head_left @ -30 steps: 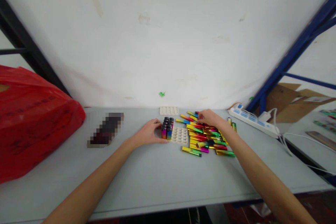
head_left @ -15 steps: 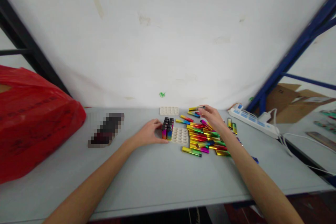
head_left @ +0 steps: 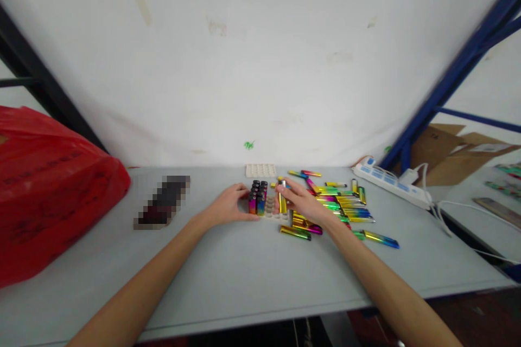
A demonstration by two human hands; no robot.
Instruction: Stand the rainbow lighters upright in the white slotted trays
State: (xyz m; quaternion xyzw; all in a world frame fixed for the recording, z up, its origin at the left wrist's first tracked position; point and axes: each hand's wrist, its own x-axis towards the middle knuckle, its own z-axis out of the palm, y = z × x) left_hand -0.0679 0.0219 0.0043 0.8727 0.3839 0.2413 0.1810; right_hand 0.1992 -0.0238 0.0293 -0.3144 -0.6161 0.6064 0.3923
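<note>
On the pale grey surface [head_left: 244,276], near its middle, the left hand [head_left: 228,206] rests palm down beside a white tray [head_left: 273,213] moulded with round holes, its fingers [head_left: 243,195] loosely curved against the left side of the tray and of the sticks standing in it. Those standing sticks [head_left: 258,197] form a tight block at the tray's left end, upright, with black tops and shiny rainbow-tinted bodies. The right hand [head_left: 299,201] hovers over the tray's open holes, its fingers [head_left: 281,191] pinched together on one gold stick [head_left: 281,200], held nearly upright with its lower end just above or in a hole; which of the two cannot be told.

To the right lies a loose heap of sticks [head_left: 337,201], slim flat bars with a glossy metallic finish in gold, green, pink and blue, lying crosswise over one another, a few scattered nearer, one blue-and-gold stick [head_left: 381,239] apart at the right. A second white tray [head_left: 261,170] lies flat at the far edge by the wall. Far right, a white power strip [head_left: 391,183] with blue switches runs along the surface, white cords trailing from it. At the left sits a crinkled red plastic bag [head_left: 52,184] with dark print too blurred to read. No writing on the sticks is legible.
</note>
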